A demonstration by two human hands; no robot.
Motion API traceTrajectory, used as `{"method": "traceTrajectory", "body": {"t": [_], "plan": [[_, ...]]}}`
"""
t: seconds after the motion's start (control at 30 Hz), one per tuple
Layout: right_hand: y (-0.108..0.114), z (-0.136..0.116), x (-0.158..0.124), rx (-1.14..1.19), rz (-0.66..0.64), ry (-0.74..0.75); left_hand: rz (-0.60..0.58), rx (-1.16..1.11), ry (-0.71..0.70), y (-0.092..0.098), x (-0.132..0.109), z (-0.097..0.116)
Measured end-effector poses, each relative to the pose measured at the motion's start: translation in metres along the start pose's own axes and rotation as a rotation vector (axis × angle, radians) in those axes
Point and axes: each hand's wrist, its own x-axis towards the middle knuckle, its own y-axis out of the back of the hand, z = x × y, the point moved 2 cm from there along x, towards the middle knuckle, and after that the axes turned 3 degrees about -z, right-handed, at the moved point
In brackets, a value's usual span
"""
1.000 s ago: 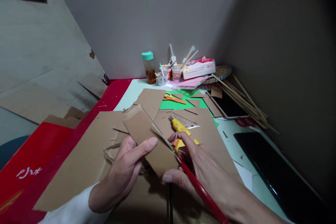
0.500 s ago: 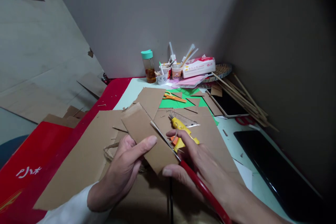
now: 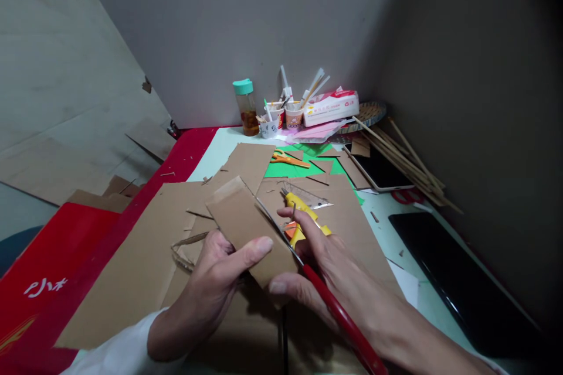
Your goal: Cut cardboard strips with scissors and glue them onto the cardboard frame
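Most of the worktop is covered by a large flat cardboard sheet [image 3: 118, 258]; above it the cardboard panel [image 3: 235, 211] is held tilted, near the middle of the view. Since a second ago, the panel has been shifted slightly rightward, and the pale sliver seen off its long edge is no longer visible. The blades of the red-handled scissors [image 3: 334, 307] are now lined up along that right edge; trimming is judged still in progress, with no fully detached offcut seen.

The panel is clamped between thumb and fingers of the left hand [image 3: 215, 281]. The scissors are gripped by the right hand [image 3: 347, 272]: thumb and index finger parted, the other fingers mostly hidden.

Containers: contents of the red box [image 3: 57, 281] not visible. Woven tray [image 3: 373, 112] partly blocked, contents unclear. Tissue packet [image 3: 332, 110] set in front of it. Brown liquid held in the teal-lidded bottle [image 3: 248, 122]. Pale sticks stood in the brown paper cup [image 3: 294, 119]; small sticks and a green-tipped pen in the patterned white cup [image 3: 269, 129]. Rear red-and-white cup [image 3: 281, 120] partly hidden.
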Motion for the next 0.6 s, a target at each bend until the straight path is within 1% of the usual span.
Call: {"method": "traceTrajectory", "body": {"t": [0.13,0.23,0.33,0.4,0.5,0.6], "plan": [[0.001,-0.004,0.000,0.030,-0.007,0.022,0.031,0.016,0.005,0.000,-0.002,0.001],[0.001,-0.007,-0.002,0.027,0.040,0.098,-0.005,-0.059,0.002,-0.003,-0.002,0.002],[0.000,-0.009,-0.004,-0.024,0.098,0.173,-0.033,-0.087,-0.011,-0.006,-0.001,0.004],[0.000,-0.010,-0.004,-0.068,0.124,0.174,-0.028,-0.097,-0.012,-0.007,-0.001,0.005],[-0.001,-0.011,-0.003,-0.130,0.146,0.173,0.011,-0.117,0.007,-0.007,-0.001,0.003],[0.000,-0.013,-0.003,-0.167,0.172,0.219,0.016,-0.147,0.026,-0.006,-0.001,0.002]]}}
